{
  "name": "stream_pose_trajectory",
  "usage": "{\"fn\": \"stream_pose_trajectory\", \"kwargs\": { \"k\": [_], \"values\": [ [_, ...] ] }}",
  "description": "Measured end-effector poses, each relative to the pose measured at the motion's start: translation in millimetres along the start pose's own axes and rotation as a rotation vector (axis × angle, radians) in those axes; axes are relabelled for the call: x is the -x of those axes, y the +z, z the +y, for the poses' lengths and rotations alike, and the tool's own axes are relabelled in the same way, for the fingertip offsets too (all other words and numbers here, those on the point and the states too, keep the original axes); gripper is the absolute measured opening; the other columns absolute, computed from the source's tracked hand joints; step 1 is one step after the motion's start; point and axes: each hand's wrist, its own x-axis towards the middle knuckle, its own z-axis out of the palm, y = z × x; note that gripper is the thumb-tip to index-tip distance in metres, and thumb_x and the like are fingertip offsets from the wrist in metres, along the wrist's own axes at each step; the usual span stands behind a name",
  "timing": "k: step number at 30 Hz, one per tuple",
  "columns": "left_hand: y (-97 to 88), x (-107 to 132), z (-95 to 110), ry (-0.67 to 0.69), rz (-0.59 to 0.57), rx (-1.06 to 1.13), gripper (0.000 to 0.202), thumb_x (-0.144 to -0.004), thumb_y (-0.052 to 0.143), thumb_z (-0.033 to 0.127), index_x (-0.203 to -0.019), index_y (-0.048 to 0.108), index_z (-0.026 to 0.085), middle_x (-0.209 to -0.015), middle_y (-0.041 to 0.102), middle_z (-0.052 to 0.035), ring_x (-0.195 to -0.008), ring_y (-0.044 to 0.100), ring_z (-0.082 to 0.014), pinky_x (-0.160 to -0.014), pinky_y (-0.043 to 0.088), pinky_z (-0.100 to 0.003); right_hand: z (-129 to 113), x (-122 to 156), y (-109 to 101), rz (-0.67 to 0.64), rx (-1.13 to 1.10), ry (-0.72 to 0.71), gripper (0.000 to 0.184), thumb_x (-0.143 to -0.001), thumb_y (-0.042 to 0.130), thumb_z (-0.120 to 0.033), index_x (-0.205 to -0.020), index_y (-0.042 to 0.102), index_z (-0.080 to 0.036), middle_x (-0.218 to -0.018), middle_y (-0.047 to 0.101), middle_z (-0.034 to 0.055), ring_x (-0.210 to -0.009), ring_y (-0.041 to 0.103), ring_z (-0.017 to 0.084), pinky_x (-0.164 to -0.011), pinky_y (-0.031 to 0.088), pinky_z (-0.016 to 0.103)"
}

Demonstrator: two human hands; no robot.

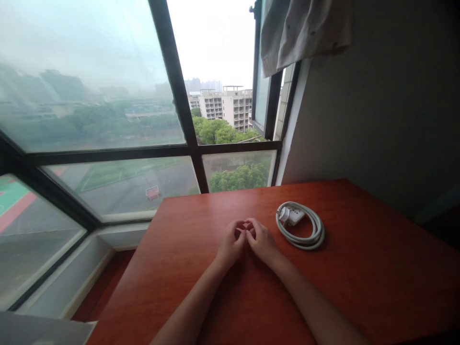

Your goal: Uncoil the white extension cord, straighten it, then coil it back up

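My left hand (232, 240) and my right hand (260, 239) meet over the middle of the reddish-brown table, thumbs and fingertips touching. The fingers of each hand are curled and pressed together, with small gaps inside the curl and no object visible in them. Nearest to my right hand, a little to its right and apart from it, lies a coiled white extension cord (318, 235). Its plug (283, 214) and its socket block (295, 216) rest inside the loop at the upper left.
The wooden table (187, 230) reaches a window with dark frames (118, 154) at the back and left. One window sash (266, 105) stands open under a hanging curtain (305, 33). A grey wall (366, 120) borders the right side.
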Motion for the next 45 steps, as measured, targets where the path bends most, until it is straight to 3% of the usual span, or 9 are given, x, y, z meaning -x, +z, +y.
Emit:
{"fn": "stream_pose_trajectory", "kwargs": {
  "k": [45],
  "values": [
    [0.3,-0.6,-3.0,-0.014,0.0,-0.013,0.023,-0.082,0.055,0.02,-0.104,0.063,0.017,-0.094,0.068,-0.0064,-0.079,0.063,-0.0164,-0.075,0.05,-0.03,0.6,-0.5,-0.5,-0.01,0.004,0.003,0.027,-0.084,0.052,-0.018,-0.11,0.056,-0.022,-0.095,0.07,0.0038,-0.083,0.066,0.017,-0.079,0.049,0.029]
  ]
}}
